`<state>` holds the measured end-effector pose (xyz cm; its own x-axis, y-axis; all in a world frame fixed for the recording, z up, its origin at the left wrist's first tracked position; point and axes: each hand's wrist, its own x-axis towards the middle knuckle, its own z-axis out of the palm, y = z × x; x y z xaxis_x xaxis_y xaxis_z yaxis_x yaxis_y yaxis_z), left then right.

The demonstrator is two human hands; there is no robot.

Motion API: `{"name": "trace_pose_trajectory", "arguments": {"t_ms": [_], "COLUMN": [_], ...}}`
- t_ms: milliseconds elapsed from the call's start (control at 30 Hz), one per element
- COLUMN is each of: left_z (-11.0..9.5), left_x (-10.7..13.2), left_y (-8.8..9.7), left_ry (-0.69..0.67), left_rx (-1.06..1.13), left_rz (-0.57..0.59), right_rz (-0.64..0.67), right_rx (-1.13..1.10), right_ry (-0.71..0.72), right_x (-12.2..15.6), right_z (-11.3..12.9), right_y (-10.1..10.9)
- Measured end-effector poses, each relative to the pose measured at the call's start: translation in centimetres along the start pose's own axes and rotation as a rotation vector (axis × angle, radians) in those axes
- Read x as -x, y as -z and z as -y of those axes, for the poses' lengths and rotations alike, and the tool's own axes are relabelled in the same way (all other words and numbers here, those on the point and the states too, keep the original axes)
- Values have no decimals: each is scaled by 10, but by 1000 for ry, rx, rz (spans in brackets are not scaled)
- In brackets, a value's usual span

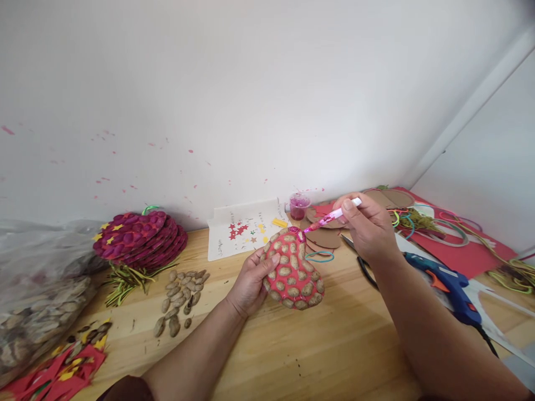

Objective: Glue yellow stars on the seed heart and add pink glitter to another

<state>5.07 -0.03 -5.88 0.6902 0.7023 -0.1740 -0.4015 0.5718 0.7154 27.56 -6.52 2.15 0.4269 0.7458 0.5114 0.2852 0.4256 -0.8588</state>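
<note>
My left hand grips the left edge of a red pear-shaped card piece covered with peanut shells, holding it tilted just above the wooden table. My right hand pinches a small brush with a white handle. Its pink-stained tip touches the top of the shell piece. A small cup of pink paint stands just behind, near the wall.
A pile of loose peanut shells lies at left, beside a stack of painted purple shell pieces. A plastic bag of shells fills the far left. A blue glue gun, scissors, cardboard shapes and coloured cords lie at right.
</note>
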Motion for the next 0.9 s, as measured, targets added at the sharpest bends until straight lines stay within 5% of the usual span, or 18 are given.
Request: {"name": "trace_pose_trajectory", "arguments": {"t_ms": [900], "left_z": [3], "left_x": [0], "left_y": [-2], "left_ry": [-70], "left_rx": [-69], "left_rz": [-51], "right_rz": [62], "right_rx": [143], "right_ry": [84], "right_x": [2], "right_z": [7], "right_y": [-6]}}
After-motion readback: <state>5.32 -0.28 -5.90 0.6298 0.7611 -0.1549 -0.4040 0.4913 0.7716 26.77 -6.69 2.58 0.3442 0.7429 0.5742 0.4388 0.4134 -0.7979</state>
